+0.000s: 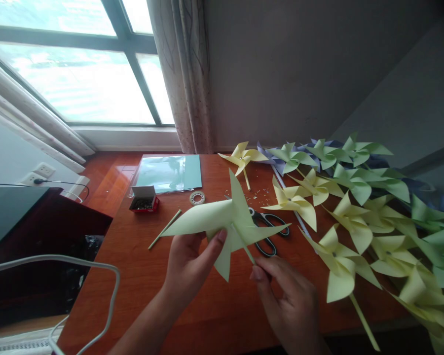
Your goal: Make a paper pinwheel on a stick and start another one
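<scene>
A pale yellow-green paper pinwheel (222,219) is held up above the wooden table (140,276). My left hand (190,266) grips it from behind, thumb pressed on a blade near the hub. My right hand (286,298) pinches the thin paper stick (244,246) that runs down from the hub. Black-handled scissors (268,229) lie on the table just behind the pinwheel, partly hidden by it.
Several finished yellow, green and blue pinwheels (355,207) cover the table's right side. A loose stick (165,229), a tape roll (197,197), a small red box of pins (143,201) and a sheet pack (168,173) lie at the back. A white cable (107,301) loops at left.
</scene>
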Demonstrator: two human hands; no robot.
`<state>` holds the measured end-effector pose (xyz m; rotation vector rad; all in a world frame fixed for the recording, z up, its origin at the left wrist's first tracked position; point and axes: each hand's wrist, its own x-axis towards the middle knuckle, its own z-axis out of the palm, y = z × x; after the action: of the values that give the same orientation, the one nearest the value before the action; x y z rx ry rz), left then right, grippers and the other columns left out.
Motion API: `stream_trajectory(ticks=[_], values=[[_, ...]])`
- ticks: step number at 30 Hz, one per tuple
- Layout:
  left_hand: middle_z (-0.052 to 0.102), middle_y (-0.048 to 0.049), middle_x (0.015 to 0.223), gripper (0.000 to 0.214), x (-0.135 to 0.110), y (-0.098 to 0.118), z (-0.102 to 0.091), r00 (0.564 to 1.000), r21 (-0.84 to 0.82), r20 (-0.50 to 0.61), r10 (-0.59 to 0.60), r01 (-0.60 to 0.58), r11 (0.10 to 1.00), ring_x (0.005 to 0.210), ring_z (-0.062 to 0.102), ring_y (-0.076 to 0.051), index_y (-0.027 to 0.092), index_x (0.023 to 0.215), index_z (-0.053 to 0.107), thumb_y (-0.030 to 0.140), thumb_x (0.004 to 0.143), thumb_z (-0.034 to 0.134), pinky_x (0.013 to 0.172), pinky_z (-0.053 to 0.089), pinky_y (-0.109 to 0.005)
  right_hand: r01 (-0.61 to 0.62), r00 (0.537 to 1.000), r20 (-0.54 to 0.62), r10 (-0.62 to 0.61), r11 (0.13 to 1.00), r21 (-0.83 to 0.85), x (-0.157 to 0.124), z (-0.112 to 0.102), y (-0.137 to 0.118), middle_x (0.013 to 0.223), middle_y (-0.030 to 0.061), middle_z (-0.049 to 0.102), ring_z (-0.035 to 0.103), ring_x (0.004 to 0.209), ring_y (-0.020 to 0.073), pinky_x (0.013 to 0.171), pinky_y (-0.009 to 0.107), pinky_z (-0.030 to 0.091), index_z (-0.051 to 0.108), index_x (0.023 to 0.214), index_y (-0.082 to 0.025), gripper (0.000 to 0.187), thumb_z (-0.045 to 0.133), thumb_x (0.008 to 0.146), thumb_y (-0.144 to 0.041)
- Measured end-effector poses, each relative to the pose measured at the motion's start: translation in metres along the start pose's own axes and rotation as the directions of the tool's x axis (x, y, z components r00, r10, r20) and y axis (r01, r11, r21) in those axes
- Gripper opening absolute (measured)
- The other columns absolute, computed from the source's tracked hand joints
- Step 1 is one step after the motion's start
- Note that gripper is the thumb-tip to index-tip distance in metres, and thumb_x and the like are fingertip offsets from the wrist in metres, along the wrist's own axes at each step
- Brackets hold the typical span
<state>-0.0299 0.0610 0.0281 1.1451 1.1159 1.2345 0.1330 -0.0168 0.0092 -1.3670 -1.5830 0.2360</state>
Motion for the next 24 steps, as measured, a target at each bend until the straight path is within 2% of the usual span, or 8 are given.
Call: stream_trajectory(ticks=[4, 10, 16, 21, 24], values=[[0.080, -0.0081, 0.090, 0.023, -0.002, -0.001, 0.002, 0.999, -0.007, -0.052, 0.011, -0.012, 1.000, 0.093, 0.074, -0.028, 0.015, 0.092, 0.078, 0.031, 0.076, 0.084, 0.087, 0.060, -0.035, -0.054, 0.998, 0.024, 0.052, 0.997, 0.060, 0.001, 0.000, 0.000, 0.069, 0.0005, 0.071, 0.069, 0.060, 0.0136, 0.059, 0.022, 0.055, 0.072, 0.093, -0.018, 0.013, 0.061, 0.092, -0.011], [0.079, -0.0084, 0.108, 0.038, -0.002, -0.009, 0.000, 0.998, -0.023, -0.065, 0.026, -0.027, 0.999, 0.100, 0.074, -0.029, 0.017, 0.106, 0.076, 0.025, 0.071, 0.087, 0.092, 0.059, -0.036, -0.050, 0.998, 0.036, 0.047, 0.995, 0.088, 0.000, 0.001, -0.001, 0.071, 0.0006, 0.071, 0.068, 0.060, 0.0136, 0.059, 0.021, 0.054, 0.071, 0.093, -0.018, 0.012, 0.062, 0.091, -0.011], [0.077, -0.0077, 0.115, 0.041, -0.004, -0.016, -0.007, 0.999, 0.018, -0.027, 0.040, -0.040, 0.999, 0.108, 0.071, -0.029, 0.020, 0.112, 0.075, 0.023, 0.073, 0.085, 0.099, 0.056, -0.037, -0.102, 0.994, 0.043, 0.097, 0.987, 0.122, -0.002, 0.004, 0.001, 0.070, -0.0009, 0.071, 0.068, 0.061, 0.0126, 0.061, 0.020, 0.053, 0.071, 0.093, -0.020, 0.012, 0.061, 0.093, -0.013], [0.079, -0.0097, 0.100, 0.045, -0.005, -0.017, -0.010, 0.997, 0.094, -0.067, 0.049, -0.043, 0.995, 0.101, 0.072, -0.032, 0.017, 0.111, 0.077, 0.035, 0.071, 0.087, 0.091, 0.056, -0.036, -0.223, 0.974, 0.077, 0.212, 0.956, 0.190, -0.002, 0.004, 0.003, 0.068, -0.0016, 0.072, 0.069, 0.060, 0.0133, 0.059, 0.020, 0.054, 0.072, 0.087, -0.021, 0.015, 0.060, 0.096, -0.019], [0.079, -0.0109, 0.093, 0.043, -0.006, -0.014, -0.012, 0.995, 0.037, 0.033, 0.089, -0.091, 0.995, 0.090, 0.072, -0.030, 0.015, 0.110, 0.078, 0.044, 0.079, 0.079, 0.084, 0.056, -0.034, -0.288, 0.957, 0.104, 0.271, 0.932, 0.219, -0.002, 0.004, 0.004, 0.067, -0.0016, 0.072, 0.069, 0.059, 0.0136, 0.056, 0.020, 0.054, 0.073, 0.087, -0.022, 0.017, 0.060, 0.097, -0.025]])
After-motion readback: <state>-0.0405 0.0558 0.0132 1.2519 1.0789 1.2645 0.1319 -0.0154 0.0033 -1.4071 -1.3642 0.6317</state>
